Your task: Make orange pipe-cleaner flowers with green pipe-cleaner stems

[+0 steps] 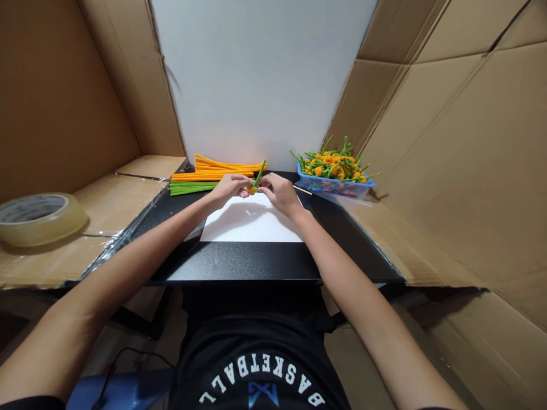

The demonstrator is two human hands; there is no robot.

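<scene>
Between my two hands, above a white sheet (252, 225), is a small orange pumpkin of pipe cleaner (252, 189) with a green pipe-cleaner stem (259, 172) pointing up. My left hand (233, 189) is closed, pinching the orange part from the left. From the right, my right hand (278, 191) has its thumb and fingers closed at the piece near the base of the stem. Behind my left hand lie bundles of orange pipe cleaners (213, 176) and green pipe cleaners (192, 187).
A blue basket (331, 185) heaped with similar orange and green pieces stands at the back right. Near it lies a thin pale stick (303, 189). A roll of clear tape (40, 219) rests on the cardboard at left. Cardboard walls flank the black table (248, 262).
</scene>
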